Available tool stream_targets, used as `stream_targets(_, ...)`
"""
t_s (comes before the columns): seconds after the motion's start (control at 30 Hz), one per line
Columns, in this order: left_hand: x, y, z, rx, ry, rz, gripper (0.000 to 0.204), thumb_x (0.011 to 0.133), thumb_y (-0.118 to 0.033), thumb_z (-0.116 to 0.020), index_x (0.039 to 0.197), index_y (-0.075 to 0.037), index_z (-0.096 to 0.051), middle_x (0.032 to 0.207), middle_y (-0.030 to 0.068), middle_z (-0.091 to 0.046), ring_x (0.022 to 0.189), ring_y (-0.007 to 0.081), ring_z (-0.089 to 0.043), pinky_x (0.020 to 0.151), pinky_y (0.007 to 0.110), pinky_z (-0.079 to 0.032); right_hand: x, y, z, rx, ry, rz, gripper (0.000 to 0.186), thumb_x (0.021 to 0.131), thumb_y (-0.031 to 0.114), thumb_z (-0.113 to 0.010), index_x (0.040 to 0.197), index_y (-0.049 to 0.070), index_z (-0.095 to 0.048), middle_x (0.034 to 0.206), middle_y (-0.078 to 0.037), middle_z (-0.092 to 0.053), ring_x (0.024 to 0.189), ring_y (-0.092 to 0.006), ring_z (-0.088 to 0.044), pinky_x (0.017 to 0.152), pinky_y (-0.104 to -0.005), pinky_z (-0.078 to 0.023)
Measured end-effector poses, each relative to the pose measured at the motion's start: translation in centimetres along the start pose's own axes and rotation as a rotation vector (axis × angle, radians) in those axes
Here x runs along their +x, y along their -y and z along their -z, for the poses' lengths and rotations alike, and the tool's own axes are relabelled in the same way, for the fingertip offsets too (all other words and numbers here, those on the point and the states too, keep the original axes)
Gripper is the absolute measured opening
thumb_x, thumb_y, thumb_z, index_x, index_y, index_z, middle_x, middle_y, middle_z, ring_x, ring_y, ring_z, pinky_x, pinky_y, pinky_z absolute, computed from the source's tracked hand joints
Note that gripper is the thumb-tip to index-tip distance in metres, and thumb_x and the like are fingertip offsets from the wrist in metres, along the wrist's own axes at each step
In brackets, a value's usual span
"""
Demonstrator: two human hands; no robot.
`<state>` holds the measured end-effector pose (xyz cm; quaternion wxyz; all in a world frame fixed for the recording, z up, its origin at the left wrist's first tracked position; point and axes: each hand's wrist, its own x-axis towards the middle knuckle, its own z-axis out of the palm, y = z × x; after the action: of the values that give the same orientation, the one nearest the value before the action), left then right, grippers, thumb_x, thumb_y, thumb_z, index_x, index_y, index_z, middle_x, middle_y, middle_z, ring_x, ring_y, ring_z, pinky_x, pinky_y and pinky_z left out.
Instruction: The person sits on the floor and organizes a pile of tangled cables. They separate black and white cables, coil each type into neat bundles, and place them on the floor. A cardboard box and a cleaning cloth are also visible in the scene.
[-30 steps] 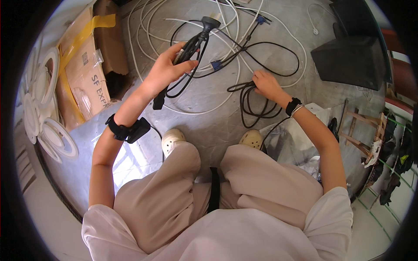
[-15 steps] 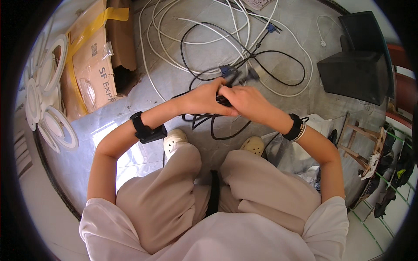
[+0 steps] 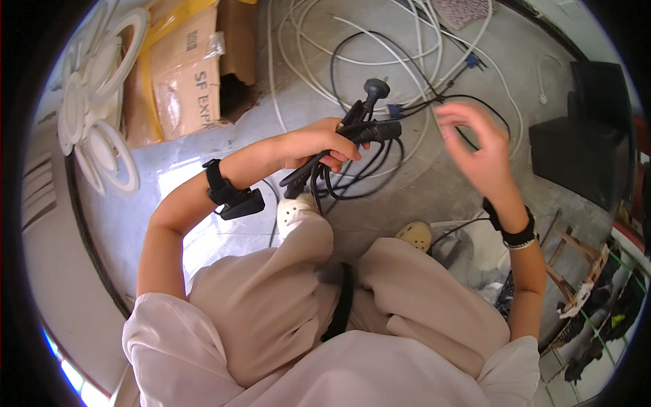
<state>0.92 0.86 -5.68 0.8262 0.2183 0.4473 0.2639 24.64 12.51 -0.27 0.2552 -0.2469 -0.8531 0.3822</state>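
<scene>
A person's left hand [image 3: 324, 144] is gripping a folded black power cable [image 3: 378, 130] above the grey tiled floor [image 3: 383, 220], its fingers wrapping the bundle while loops are dangling near the left cream clog [image 3: 293, 216]. A round black plug [image 3: 376, 88] is jutting from the top. The right hand [image 3: 478, 152], slightly blurred, is hovering apart from the bundle, thumb and fingers curving wide with nothing visible between them. With one hand doing all the holding, loose loops could be slipping out and unravelling. The jutting plug could be snagging the video cable's blue connector [image 3: 395, 110] lying beyond, causing a tangle.
</scene>
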Motion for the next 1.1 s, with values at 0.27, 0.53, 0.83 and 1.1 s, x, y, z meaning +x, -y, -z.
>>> stream_targets(0.27,-4.9,7.5,4.8,-0.598,-0.191,-0.127,0.025,0.078,-0.005,-0.05,0.102,-0.006,-0.045,0.052,-0.0098,-0.026,0.04,0.0024,-0.025,0.056,0.021,-0.031,-1.0,-2.2,-1.7,0.001,0.179,-0.107,0.013,0.078,-0.004,-0.056,0.089,0.002,-0.059,0.083,-0.007,-0.059,0.068,-0.015,-0.057,0.061,-0.0237,-0.046)
stream_targets(0.53,-10.8,13.8,11.3,-0.751,-0.234,-0.195,0.018,0.078,-0.003,-0.048,0.095,-0.01,-0.045,0.049,-0.0116,-0.027,0.038,0.001,-0.023,0.053,0.019,-0.028,0.7,-3.6,-3.0,-0.077,0.12,-0.1,0.01,0.08,0.0,-0.055,0.09,0.003,-0.059,0.083,-0.006,-0.061,0.067,-0.0163,-0.056,0.052,-0.0248,-0.041)
stream_targets(0.83,-13.5,18.3,19.3,-0.398,-0.716,-0.076,0.013,0.077,-0.012,-0.062,0.078,-0.008,-0.05,0.059,-0.0024,-0.042,0.053,0.0097,-0.044,0.065,0.029,-0.046,0.1,-4.3,-3.3,-0.095,0.133,-0.023,0.011,0.08,0.0,-0.055,0.09,0.004,-0.059,0.08,-0.006,-0.061,0.067,-0.0167,-0.057,0.053,-0.0253,-0.042)
stream_targets(1.1,-13.1,22.5,25.6,0.708,-1.327,0.008,0.043,0.073,-0.024,-0.066,0.101,0.004,-0.049,0.072,0.0132,-0.059,0.061,0.0288,-0.058,0.059,0.035,-0.049,-1.3,-12.1,-3.8,-0.314,0.099,-0.11,0.017,0.078,0.004,-0.057,0.095,0.007,-0.058,0.088,-0.008,-0.059,0.081,-0.0257,-0.058,0.067,-0.0321,-0.047)
